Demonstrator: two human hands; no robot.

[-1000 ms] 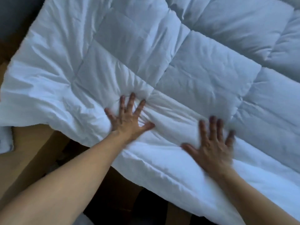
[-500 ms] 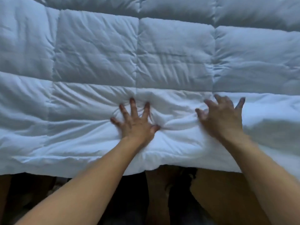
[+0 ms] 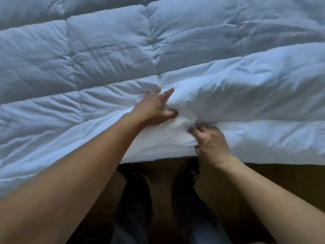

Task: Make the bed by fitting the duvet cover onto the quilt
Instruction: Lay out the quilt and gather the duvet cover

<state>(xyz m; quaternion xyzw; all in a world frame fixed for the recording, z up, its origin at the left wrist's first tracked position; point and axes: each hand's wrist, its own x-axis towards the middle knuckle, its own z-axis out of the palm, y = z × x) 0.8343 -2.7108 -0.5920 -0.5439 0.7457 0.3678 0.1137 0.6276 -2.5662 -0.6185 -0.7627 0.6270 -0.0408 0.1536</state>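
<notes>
A white quilt [image 3: 109, 55] stitched into square panels lies spread across the whole upper view, its near edge hanging over the bed side. My left hand [image 3: 154, 107] lies on the quilt near that edge with fingers stretched toward a raised fold, thumb pressed against the fabric. My right hand [image 3: 210, 140] is just below and right of it, fingers curled into a bunch of the quilt's edge. A puffed ridge of fabric [image 3: 193, 95] rises between and beyond the two hands. No duvet cover shows apart from the quilt.
Below the quilt's edge is a brown wooden floor [image 3: 281, 176]. My legs in dark trousers and dark shoes [image 3: 135, 180] stand close to the bed between my forearms.
Both hands lay flat and spread on the quilt before. My right hand has slid back to the near edge and curled into the fabric; the left has shifted right and a fold has bunched up.
</notes>
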